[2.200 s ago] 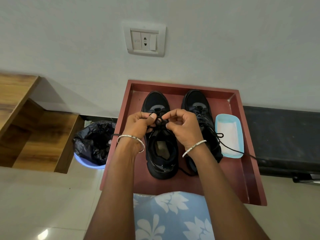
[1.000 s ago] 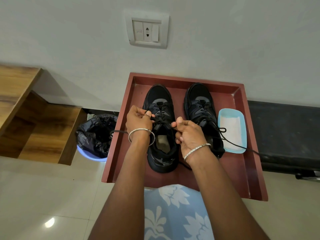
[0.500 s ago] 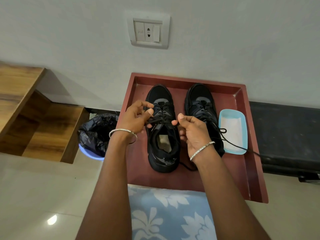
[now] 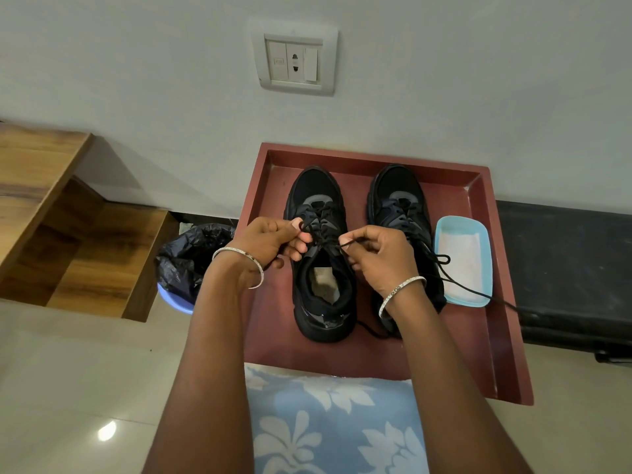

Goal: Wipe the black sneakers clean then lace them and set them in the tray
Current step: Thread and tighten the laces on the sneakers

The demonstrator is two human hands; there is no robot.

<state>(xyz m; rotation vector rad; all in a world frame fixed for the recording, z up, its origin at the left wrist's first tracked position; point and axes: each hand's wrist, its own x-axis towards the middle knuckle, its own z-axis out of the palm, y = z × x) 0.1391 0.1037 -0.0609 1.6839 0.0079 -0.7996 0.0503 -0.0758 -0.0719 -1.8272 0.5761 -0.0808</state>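
Two black sneakers stand side by side, toes toward the wall, in a dark red tray (image 4: 485, 336). Over the left sneaker (image 4: 321, 302) my left hand (image 4: 273, 242) pinches a loop of its black lace, and my right hand (image 4: 379, 258) pinches the other end of the same lace near the top eyelets. The right sneaker (image 4: 396, 200) sits partly behind my right wrist. Its loose lace (image 4: 478, 292) trails to the right, across a light blue dish and over the tray's rim.
A light blue dish (image 4: 463, 265) with a white cloth lies in the tray to the right of the sneakers. A bin with a black bag (image 4: 188, 261) stands left of the tray, beside wooden shelves (image 4: 68, 234). A black bench (image 4: 564, 268) runs along the right.
My hands have drawn closer together over the left sneaker's upper eyelets, each now pinching a lace end. The sneakers and the dish have stayed in place.
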